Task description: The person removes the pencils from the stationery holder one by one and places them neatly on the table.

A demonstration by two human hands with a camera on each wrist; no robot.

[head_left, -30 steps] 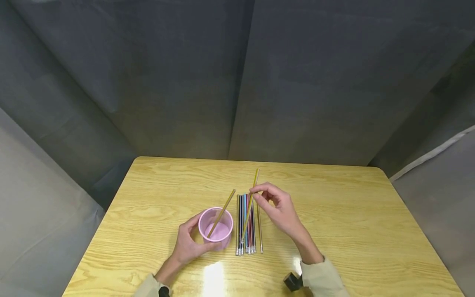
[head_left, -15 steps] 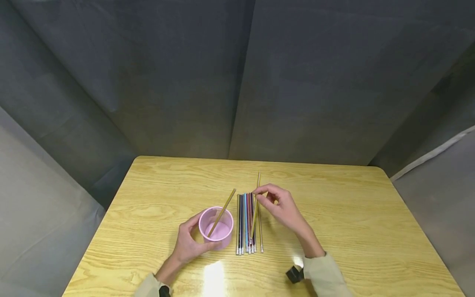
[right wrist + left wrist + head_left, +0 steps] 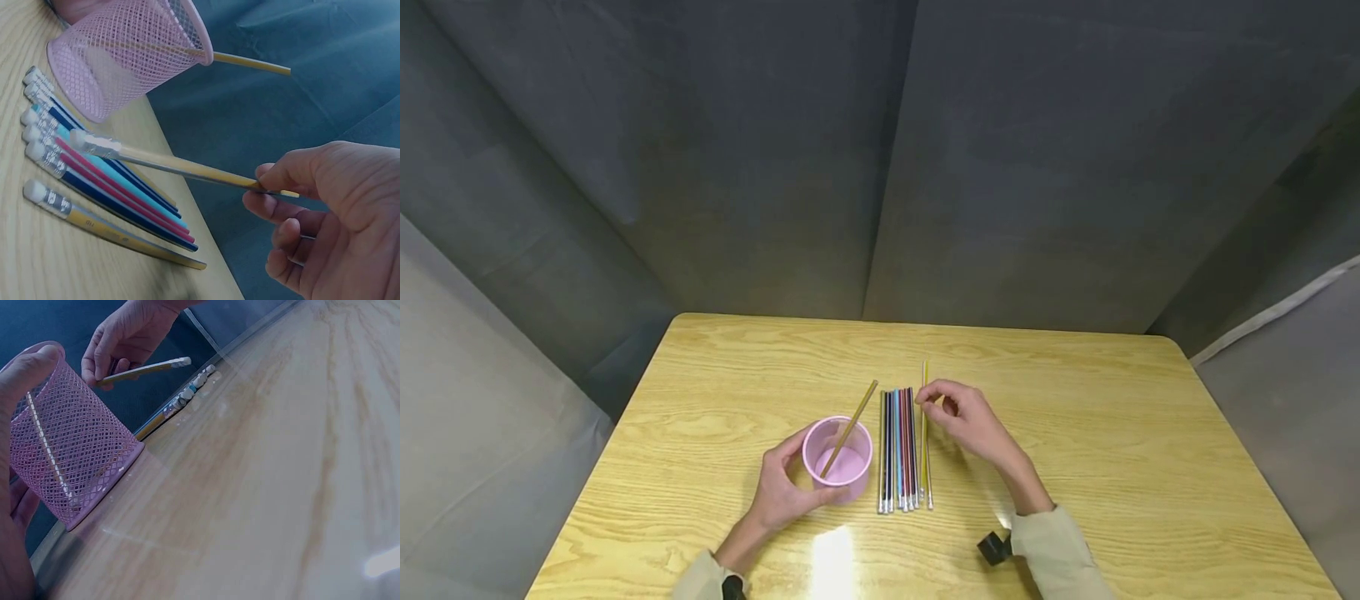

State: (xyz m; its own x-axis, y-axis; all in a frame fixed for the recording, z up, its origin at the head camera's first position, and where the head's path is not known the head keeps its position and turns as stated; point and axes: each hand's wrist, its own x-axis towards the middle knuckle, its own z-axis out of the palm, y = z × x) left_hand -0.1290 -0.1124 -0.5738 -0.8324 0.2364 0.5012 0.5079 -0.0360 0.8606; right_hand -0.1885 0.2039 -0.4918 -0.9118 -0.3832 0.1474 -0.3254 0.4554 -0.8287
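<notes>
My left hand [image 3: 778,492] grips a pink mesh pencil cup [image 3: 119,75] from its left side, with the thumb near the rim. One yellow pencil [image 3: 250,63] leans inside the cup and sticks out past the rim. Between thumb and forefinger, my right hand [image 3: 970,422] pinches another yellow pencil [image 3: 181,165] near the end away from its white eraser. That pencil is held above the table, over the right side of a row of pencils [image 3: 898,450] in dark blue, light blue, red and yellow. A separate yellow pencil [image 3: 119,238] lies at the row's right edge.
Everything stands on a wood-grain table [image 3: 737,367] with rounded far corners. Grey cloth [image 3: 1000,167] hangs behind it and at both sides. A small black device [image 3: 992,548] sits by the right sleeve.
My right hand has shifted slightly right, and the eraser end of its pencil has swung from over the row's left part to its right edge. The left hand and cup stay put.
</notes>
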